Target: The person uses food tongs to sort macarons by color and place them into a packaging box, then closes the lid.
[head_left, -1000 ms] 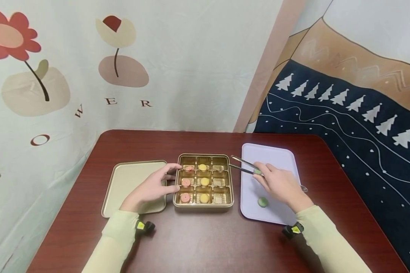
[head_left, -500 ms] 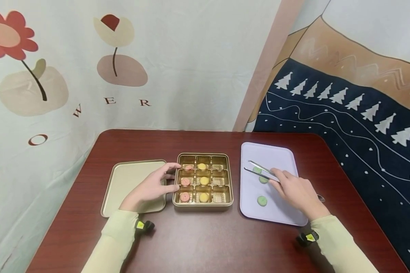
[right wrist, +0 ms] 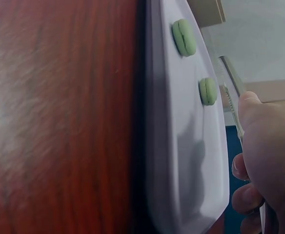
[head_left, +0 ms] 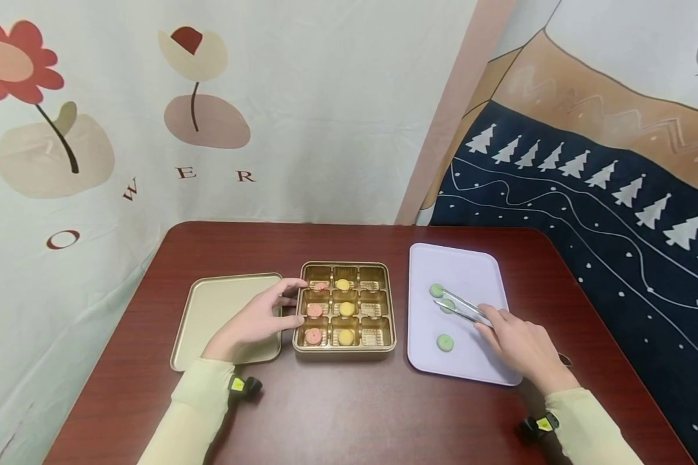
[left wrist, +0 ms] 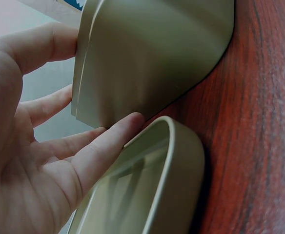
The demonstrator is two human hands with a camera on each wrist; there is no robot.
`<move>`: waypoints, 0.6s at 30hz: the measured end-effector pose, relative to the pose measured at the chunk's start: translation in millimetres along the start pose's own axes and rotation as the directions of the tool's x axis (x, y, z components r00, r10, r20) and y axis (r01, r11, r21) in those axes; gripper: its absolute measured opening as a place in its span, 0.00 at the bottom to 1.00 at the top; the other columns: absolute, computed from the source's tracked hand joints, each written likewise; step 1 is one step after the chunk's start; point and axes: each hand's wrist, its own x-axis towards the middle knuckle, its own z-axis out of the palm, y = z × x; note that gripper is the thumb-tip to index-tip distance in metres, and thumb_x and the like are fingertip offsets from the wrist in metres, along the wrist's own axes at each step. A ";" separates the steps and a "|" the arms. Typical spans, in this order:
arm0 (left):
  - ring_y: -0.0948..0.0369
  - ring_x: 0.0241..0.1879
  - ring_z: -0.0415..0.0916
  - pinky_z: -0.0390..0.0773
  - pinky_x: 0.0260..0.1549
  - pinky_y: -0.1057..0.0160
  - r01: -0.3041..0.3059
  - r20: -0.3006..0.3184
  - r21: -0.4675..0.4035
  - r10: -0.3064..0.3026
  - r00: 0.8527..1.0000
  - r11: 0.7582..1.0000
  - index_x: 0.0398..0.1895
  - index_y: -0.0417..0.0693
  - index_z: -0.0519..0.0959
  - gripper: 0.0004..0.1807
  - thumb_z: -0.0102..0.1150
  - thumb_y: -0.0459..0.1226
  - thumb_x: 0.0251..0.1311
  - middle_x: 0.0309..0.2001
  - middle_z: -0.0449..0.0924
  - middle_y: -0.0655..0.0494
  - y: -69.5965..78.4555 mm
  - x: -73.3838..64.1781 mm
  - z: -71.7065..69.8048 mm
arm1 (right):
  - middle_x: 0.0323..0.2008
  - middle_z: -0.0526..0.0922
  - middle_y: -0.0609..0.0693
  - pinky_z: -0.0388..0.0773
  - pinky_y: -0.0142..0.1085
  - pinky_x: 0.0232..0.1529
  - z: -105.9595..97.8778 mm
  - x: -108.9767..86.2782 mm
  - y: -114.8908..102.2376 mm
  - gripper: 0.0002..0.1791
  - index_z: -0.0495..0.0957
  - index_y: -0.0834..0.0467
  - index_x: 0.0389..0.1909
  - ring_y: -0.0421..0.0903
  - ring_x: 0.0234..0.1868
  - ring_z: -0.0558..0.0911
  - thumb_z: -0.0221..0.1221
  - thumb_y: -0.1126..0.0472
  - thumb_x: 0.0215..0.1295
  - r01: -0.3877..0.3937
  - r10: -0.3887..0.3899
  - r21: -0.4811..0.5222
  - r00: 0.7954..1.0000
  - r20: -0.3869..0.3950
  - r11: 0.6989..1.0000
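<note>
In the head view my right hand (head_left: 520, 349) holds metal tongs (head_left: 471, 309) over a pale lilac tray (head_left: 459, 261). Their tips are apart and overlap the middle green macaron (head_left: 446, 305). Another green macaron (head_left: 436, 290) lies just behind it, and a third green macaron (head_left: 444, 342) sits nearer the front. My left hand (head_left: 253, 323) has its thumb and fingers spread against the left side of a gold box (head_left: 344, 352). The box's divided insert holds pink macarons (head_left: 313, 336) in the left column and yellow macarons (head_left: 346, 337) in the middle; the right column is bare.
Left of the box, partly beneath my left hand, lies a gold lid (head_left: 221, 310) with a raised rim. The dark red wooden table (head_left: 349, 413) ends at a printed curtain (head_left: 337, 129) behind.
My right hand with the tongs has moved right and toward me, its tips passing from beside the box to over the green macarons. My left hand stays at the box.
</note>
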 end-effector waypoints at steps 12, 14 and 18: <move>0.37 0.66 0.74 0.74 0.66 0.36 -0.002 0.001 0.000 0.002 1.000 1.000 0.73 0.49 0.67 0.37 0.72 0.37 0.63 0.70 0.72 0.42 0.4 0.4 -0.1 | 0.44 0.87 0.60 0.75 0.41 0.23 5.2 -9.0 5.4 0.27 0.75 0.55 0.67 0.45 0.26 0.76 0.62 0.46 0.74 -0.009 0.009 -0.013 1.000 0.008 1.000; 0.36 0.66 0.74 0.74 0.66 0.35 -0.006 0.002 -0.001 0.006 1.000 1.000 0.74 0.50 0.67 0.36 0.72 0.36 0.64 0.71 0.71 0.42 0.3 0.5 -0.3 | 0.42 0.87 0.59 0.73 0.39 0.22 5.5 -8.7 5.7 0.27 0.75 0.55 0.67 0.45 0.24 0.74 0.63 0.46 0.74 -0.006 0.006 -0.020 1.000 0.003 1.000; 0.35 0.66 0.74 0.74 0.66 0.34 -0.016 0.003 0.008 0.016 1.000 1.000 0.74 0.50 0.67 0.36 0.72 0.38 0.65 0.72 0.70 0.42 -0.1 0.2 -0.4 | 0.40 0.86 0.57 0.73 0.40 0.21 5.7 -8.6 5.3 0.26 0.75 0.55 0.66 0.45 0.24 0.74 0.63 0.46 0.74 -0.008 0.008 -0.027 1.000 0.007 1.000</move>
